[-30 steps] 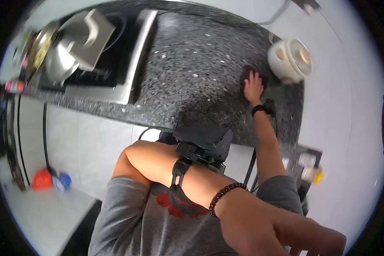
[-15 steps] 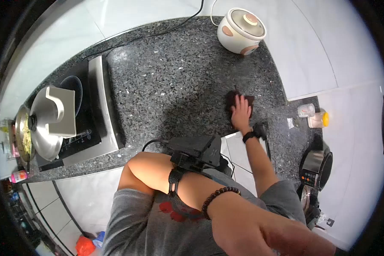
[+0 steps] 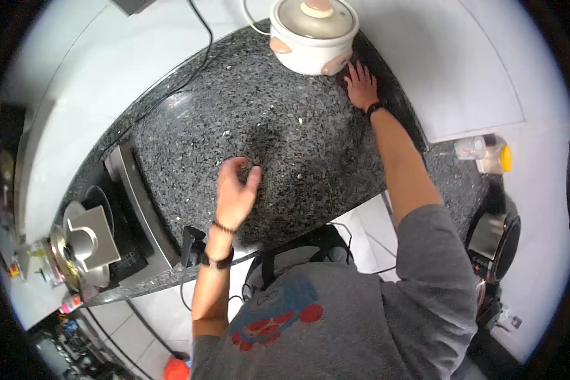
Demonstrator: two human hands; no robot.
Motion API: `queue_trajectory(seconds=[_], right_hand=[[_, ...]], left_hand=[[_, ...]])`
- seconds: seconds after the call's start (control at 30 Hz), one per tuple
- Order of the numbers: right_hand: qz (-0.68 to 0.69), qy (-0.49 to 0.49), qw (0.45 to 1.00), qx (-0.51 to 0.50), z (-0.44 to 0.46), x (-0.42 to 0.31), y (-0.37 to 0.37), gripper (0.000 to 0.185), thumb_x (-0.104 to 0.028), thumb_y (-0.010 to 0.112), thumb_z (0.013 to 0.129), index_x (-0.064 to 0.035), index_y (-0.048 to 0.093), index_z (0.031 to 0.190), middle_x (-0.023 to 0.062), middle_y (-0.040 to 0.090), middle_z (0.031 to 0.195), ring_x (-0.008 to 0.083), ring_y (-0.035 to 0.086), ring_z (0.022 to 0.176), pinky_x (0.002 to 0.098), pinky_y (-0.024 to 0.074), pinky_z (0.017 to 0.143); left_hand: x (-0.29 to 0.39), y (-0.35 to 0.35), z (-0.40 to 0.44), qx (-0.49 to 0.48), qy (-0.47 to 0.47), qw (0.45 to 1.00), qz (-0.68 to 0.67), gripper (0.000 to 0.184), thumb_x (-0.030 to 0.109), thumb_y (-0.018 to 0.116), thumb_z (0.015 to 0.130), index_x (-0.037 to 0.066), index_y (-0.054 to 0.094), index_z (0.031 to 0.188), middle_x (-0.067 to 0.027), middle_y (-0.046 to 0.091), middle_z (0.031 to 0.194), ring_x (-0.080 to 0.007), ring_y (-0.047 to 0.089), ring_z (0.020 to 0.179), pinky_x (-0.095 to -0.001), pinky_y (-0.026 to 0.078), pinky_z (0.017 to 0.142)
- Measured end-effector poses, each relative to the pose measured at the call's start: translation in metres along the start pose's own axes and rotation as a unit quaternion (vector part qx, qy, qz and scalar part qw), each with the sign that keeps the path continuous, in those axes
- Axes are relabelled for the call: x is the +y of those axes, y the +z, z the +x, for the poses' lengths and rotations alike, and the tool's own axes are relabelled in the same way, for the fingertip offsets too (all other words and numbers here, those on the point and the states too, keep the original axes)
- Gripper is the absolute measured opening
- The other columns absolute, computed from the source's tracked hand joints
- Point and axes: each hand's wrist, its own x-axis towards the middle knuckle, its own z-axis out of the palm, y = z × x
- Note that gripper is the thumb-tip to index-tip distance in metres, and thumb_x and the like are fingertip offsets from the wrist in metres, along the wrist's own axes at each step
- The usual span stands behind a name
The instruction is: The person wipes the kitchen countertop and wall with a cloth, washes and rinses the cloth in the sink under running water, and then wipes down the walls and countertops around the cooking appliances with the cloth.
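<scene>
My right hand [image 3: 362, 87] lies flat with its fingers spread at the base of a white electric cooker [image 3: 310, 54] with a glass lid. A dark cloth [image 3: 344, 76] shows partly beneath its fingertips; most of it is hidden by the hand and shadow. Over the middle of the speckled granite countertop [image 3: 190, 139] hovers my left hand [image 3: 235, 193], slightly blurred. Its fingers curl loosely, the thumb stands apart from them, and nothing shows between them.
A black cooktop [image 3: 126, 253] with a steel edge, holding pans and a grey lid-like piece [image 3: 98, 244], is at left. Small jars [image 3: 487, 155] and a dark appliance [image 3: 494, 247] stand at right. A black cord [image 3: 202, 63] runs along the back wall.
My right hand has slid away from me with the cloth, up to the cooker. My left arm, earlier folded across my body, now reaches over the countertop. The view has shifted.
</scene>
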Motion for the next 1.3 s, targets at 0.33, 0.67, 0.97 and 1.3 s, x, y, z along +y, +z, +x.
queue_trajectory(seconds=[0.33, 0.67, 0.97, 1.3], right_hand=[[0.06, -0.009, 0.998, -0.03, -0.011, -0.004, -0.009, 0.049, -0.037, 0.039, 0.09, -0.0205, 0.029, 0.136, 0.0066, 0.022, 0.143, 0.0273, 0.022, 0.13, 0.0524, 0.0189, 0.102], [0.003, -0.039, 0.997, 0.061, -0.194, -0.049, -0.049, 0.049, -0.036, 0.045, 0.087, -0.0178, 0.037, 0.132, 0.0077, 0.034, 0.138, 0.0258, 0.031, 0.125, 0.0465, 0.0232, 0.098], [0.076, -0.058, 0.993, -0.067, -0.319, -0.12, -0.107, 0.057, -0.03, 0.052, 0.084, -0.0196, 0.03, 0.136, 0.009, 0.023, 0.143, 0.0281, 0.022, 0.131, 0.0477, 0.018, 0.102], [0.018, 0.012, 0.999, 0.026, -0.127, -0.051, -0.038, 0.052, -0.034, 0.046, 0.087, -0.0167, 0.033, 0.134, 0.0122, 0.027, 0.14, 0.0321, 0.026, 0.128, 0.052, 0.0209, 0.1]], left_hand=[[-0.114, 0.043, 0.021, -0.068, -0.355, 0.903, 0.231, 0.149, 0.075, 0.069, 0.042, 0.001, -0.022, 0.134, -0.0281, -0.026, 0.137, -0.0401, -0.025, 0.129, -0.0555, -0.005, 0.103], [-0.105, 0.042, 0.019, -0.084, -0.342, 0.903, 0.247, 0.149, 0.077, 0.067, 0.043, -0.001, -0.023, 0.133, -0.0293, -0.027, 0.136, -0.0402, -0.026, 0.128, -0.0571, -0.006, 0.102], [-0.106, 0.035, 0.017, -0.135, -0.316, 0.908, 0.239, 0.15, 0.071, 0.072, 0.042, 0.004, -0.026, 0.133, -0.0319, -0.03, 0.133, -0.0442, -0.03, 0.124, -0.0598, -0.008, 0.1], [-0.091, 0.032, 0.017, -0.161, -0.324, 0.897, 0.256, 0.15, 0.069, 0.073, 0.044, 0.0, -0.029, 0.129, -0.0362, -0.03, 0.131, -0.0502, -0.025, 0.124, -0.0633, -0.003, 0.098]])
